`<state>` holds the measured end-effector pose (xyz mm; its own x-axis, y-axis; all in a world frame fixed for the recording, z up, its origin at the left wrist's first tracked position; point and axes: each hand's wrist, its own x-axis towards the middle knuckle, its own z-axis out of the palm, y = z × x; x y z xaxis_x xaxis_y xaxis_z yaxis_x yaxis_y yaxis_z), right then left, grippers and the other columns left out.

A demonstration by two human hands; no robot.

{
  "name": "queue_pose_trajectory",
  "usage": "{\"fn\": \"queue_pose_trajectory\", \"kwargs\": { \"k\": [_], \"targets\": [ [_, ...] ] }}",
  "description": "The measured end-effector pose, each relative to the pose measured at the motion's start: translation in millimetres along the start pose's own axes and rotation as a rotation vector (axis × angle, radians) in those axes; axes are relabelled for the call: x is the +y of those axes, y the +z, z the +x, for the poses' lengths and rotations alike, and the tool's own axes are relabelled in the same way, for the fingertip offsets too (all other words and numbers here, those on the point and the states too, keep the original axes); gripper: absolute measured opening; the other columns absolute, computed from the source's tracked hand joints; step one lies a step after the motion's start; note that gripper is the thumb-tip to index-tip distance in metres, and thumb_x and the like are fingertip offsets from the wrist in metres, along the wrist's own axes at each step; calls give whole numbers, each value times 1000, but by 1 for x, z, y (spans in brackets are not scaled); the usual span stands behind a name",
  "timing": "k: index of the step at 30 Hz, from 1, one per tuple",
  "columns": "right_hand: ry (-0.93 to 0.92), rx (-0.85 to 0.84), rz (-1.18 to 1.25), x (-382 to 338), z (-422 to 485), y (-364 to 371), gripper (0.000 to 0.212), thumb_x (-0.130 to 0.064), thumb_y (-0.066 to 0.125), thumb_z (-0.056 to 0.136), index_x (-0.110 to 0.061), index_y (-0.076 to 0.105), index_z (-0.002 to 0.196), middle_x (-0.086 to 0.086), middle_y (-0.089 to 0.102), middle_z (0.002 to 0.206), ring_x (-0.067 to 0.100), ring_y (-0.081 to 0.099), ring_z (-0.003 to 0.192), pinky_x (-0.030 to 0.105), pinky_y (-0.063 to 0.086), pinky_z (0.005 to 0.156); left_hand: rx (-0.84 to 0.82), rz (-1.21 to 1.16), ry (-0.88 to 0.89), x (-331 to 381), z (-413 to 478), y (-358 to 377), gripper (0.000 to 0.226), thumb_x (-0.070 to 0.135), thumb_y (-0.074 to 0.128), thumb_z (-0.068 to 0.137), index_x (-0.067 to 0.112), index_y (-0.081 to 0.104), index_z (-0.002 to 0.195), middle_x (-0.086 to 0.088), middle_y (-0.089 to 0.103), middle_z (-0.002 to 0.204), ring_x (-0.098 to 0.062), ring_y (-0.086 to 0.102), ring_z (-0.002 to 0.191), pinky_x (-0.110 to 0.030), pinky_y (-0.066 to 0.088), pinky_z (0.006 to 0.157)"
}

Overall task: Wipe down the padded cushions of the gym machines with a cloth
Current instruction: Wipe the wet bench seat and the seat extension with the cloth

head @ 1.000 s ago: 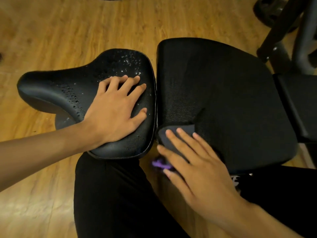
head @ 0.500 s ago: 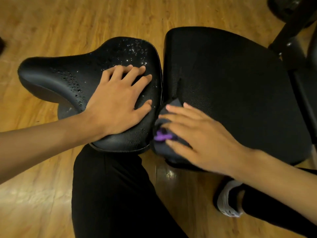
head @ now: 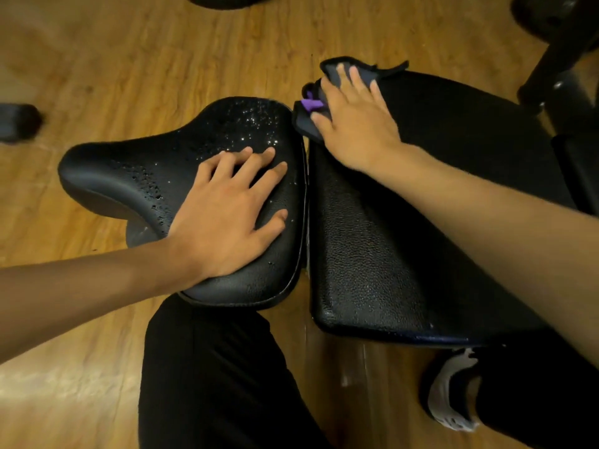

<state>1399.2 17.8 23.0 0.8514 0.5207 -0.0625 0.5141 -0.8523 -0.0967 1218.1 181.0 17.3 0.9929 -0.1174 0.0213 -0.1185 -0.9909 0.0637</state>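
Bare forearms, black trousers [head: 210, 377], a black shoe [head: 450, 396] with grey-white trim

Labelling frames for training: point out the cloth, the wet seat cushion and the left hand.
cloth [head: 334, 71], head view, grey far edge.
wet seat cushion [head: 246, 121], head view, droplet-covered top.
left hand [head: 227, 222], head view, back of hand.

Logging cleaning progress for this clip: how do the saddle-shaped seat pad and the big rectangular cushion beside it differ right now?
The seat pad narrows to a nose at the left and is speckled with droplets; the rectangular cushion is broad, flat-sided, and shows no such beads. The left hand lies flat and bare on the seat pad, while the right hand presses a dark cloth on the cushion's far corner. Both are black, grained padding, nearly touching.
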Motion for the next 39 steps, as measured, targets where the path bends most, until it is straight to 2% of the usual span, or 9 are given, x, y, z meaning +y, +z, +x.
{"fn": "queue_pose_trajectory", "kwargs": {
  "k": [4,8,15,18,23,28,33,36,39],
  "targets": [
    [-4,121,15,-22,-77,13,59,-40,29,108,-14,25,161,12,14,170,26,8,158,43,8,128,-26,23,-1,1,0,-1,71,57,32,99,18,41,157,-8,40,163,-34,35,148,-51,26,119],
    [-91,58,10,-32,-171,19,66,-47,17,102,-16,34,158,9,26,166,24,17,156,45,18,126,-45,29,-7,2,0,-1,71,56,32,99,16,42,157,-8,42,162,-34,36,148,-53,28,120],
    [66,40,-22,-11,39,0,62,-45,25,110,-16,13,164,11,0,171,23,-7,158,44,-7,126,-41,31,5,2,1,-2,69,56,35,99,17,44,155,-7,43,160,-33,38,147,-49,26,118],
    [21,87,7,-11,12,10,61,-43,24,109,-16,17,163,12,3,171,25,-4,158,45,-4,127,-43,17,-12,2,1,-2,70,58,38,97,19,45,155,-5,44,160,-32,38,147,-49,29,117],
    [-63,148,48,-13,-128,26,67,-45,19,102,-13,36,157,15,28,165,28,20,156,50,23,125,-63,-61,-25,2,3,-6,78,66,47,89,24,44,154,0,43,159,-28,36,148,-43,22,117],
    [-58,106,37,6,-33,10,63,-47,19,108,-17,11,163,11,1,171,24,-5,158,46,-1,128,-50,-44,-102,15,7,-4,76,65,47,90,22,47,152,-1,45,156,-30,39,145,-44,23,117],
    [-14,63,14,15,55,-2,62,-45,22,109,-17,12,163,13,5,171,26,-6,158,46,-6,127,3,-66,-254,43,25,-2,80,69,37,94,17,44,155,-6,44,150,-30,41,135,-47,30,115],
    [-106,89,75,15,-15,4,64,-43,21,108,-14,9,164,15,-2,170,28,-8,158,48,-1,128,-2,-79,-297,50,33,1,86,76,29,95,20,36,160,-9,37,158,-31,35,144,-48,28,119],
    [-201,97,154,19,-119,13,64,-42,23,103,-13,31,159,15,20,167,29,13,157,51,21,125,-40,-19,-270,51,33,5,96,88,24,91,25,27,164,-11,32,164,-33,27,153,-51,24,123]
  ]
}}
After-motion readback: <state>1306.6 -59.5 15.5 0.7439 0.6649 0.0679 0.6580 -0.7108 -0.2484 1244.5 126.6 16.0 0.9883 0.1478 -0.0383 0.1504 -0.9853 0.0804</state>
